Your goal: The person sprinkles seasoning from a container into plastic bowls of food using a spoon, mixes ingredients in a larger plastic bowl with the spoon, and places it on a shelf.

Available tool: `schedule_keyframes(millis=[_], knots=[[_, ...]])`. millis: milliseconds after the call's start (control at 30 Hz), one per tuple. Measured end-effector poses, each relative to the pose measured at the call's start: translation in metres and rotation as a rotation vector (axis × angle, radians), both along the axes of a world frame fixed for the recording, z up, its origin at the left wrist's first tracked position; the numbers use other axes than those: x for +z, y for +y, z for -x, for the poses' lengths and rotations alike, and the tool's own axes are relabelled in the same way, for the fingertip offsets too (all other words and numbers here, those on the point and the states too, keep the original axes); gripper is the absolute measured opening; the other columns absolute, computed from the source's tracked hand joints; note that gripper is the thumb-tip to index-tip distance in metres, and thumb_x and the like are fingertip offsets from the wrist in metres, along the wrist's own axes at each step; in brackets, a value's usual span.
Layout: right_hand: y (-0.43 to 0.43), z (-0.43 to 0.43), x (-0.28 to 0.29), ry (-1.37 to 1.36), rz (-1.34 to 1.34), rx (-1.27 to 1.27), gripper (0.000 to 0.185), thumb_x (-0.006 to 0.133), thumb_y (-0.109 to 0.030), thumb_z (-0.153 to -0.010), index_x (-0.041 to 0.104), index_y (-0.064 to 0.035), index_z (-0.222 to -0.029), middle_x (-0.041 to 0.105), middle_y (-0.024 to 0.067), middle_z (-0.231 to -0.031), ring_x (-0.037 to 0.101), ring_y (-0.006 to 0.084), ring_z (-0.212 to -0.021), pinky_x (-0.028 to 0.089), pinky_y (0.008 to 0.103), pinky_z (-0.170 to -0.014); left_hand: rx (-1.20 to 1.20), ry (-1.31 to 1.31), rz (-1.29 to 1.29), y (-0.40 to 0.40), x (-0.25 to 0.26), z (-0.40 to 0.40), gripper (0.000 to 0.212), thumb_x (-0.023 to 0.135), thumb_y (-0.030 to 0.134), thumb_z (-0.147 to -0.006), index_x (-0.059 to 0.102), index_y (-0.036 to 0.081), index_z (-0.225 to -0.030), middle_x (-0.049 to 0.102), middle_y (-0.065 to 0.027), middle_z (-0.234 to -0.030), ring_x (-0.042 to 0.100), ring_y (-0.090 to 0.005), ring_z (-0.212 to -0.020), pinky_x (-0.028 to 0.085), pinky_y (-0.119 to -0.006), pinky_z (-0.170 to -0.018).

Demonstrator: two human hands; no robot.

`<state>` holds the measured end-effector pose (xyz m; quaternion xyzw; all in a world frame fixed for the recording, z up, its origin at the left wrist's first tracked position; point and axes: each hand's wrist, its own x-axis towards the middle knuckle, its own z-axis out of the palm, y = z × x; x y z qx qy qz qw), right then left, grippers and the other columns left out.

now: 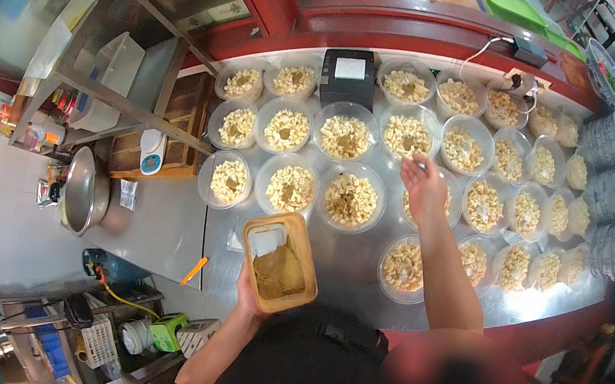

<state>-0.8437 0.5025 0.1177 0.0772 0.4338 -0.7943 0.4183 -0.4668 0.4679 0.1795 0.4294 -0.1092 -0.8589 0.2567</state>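
Observation:
My left hand (251,294) holds a tan rectangular container (311,279) of brown-yellow powder (278,274) at the counter's front edge; a white piece lies inside it. My right hand (420,179) has its fingers closed on the end of a small utensil, mostly hidden, at the near rim of a clear plastic bowl (411,133). That bowl holds pale diced food with a patch of brown powder on top. Many like bowls stand in rows around it. Those to the left, such as the bowl (351,197) in the middle, also bear brown powder.
Stacked clear lids or bowls (612,249) stand at the right end of the steel counter (159,229). A black printer (348,76) sits at the back. On the left are a metal basin (82,191), a white scale (152,152) and a steel shelf (134,112). An orange cutter (194,270) lies near the front edge.

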Motion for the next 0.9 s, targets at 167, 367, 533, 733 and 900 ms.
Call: schedule_keyframes(millis=[167, 367, 533, 733, 900], knots=[[0.080, -0.065, 0.017, 0.000, 0.095, 0.057, 0.034, 0.052, -0.033, -0.098, 0.058, 0.0001, -0.107, 0.067, 0.0193, -0.096, 0.064, 0.0251, -0.089, 0.051, 0.0375, -0.082, -0.076, 0.047, 0.010, -0.001, -0.005, 0.016, 0.070, 0.031, 0.061, -0.097, 0.043, 0.008, -0.141, 0.053, -0.0166, -0.134, 0.057, -0.0356, -0.117, 0.048, -0.053, -0.097], [0.135, -0.138, 0.068, 0.175, 0.115, 0.246, 0.038, 0.047, -0.033, -0.101, 0.061, 0.0021, -0.099, 0.067, 0.0182, -0.093, 0.064, 0.0235, -0.082, 0.052, 0.0375, -0.077, -0.189, 0.258, 0.025, -0.008, 0.008, 0.022, 0.071, 0.027, 0.060, -0.098, 0.039, 0.007, -0.143, 0.050, -0.0169, -0.138, 0.054, -0.0348, -0.121, 0.045, -0.053, -0.101], [0.120, -0.182, 0.105, 0.453, 0.069, 0.375, 0.038, 0.043, -0.027, -0.103, 0.062, 0.0060, -0.099, 0.067, 0.0177, -0.091, 0.064, 0.0228, -0.081, 0.052, 0.0355, -0.077, -0.195, 0.234, 0.007, -0.017, 0.024, 0.017, 0.074, 0.025, 0.063, -0.097, 0.037, 0.007, -0.145, 0.049, -0.0174, -0.139, 0.053, -0.0350, -0.124, 0.044, -0.053, -0.103], [0.118, -0.212, 0.120, 0.656, -0.064, 0.500, 0.040, 0.041, -0.027, -0.105, 0.063, 0.0058, -0.101, 0.068, 0.0138, -0.095, 0.064, 0.0186, -0.085, 0.052, 0.0317, -0.078, -0.263, 0.516, 0.011, -0.017, 0.004, 0.001, 0.073, 0.022, 0.061, -0.099, 0.034, 0.006, -0.147, 0.047, -0.0177, -0.142, 0.052, -0.0356, -0.125, 0.043, -0.053, -0.104], [0.132, -0.232, 0.112, 0.588, -0.124, 0.444, 0.041, 0.041, -0.029, -0.105, 0.063, 0.0053, -0.101, 0.069, 0.0132, -0.094, 0.065, 0.0187, -0.083, 0.053, 0.0321, -0.078, -0.355, 0.589, -0.067, -0.012, -0.007, 0.008, 0.073, 0.022, 0.061, -0.099, 0.034, 0.007, -0.147, 0.046, -0.0173, -0.143, 0.051, -0.0344, -0.127, 0.042, -0.053, -0.105]])
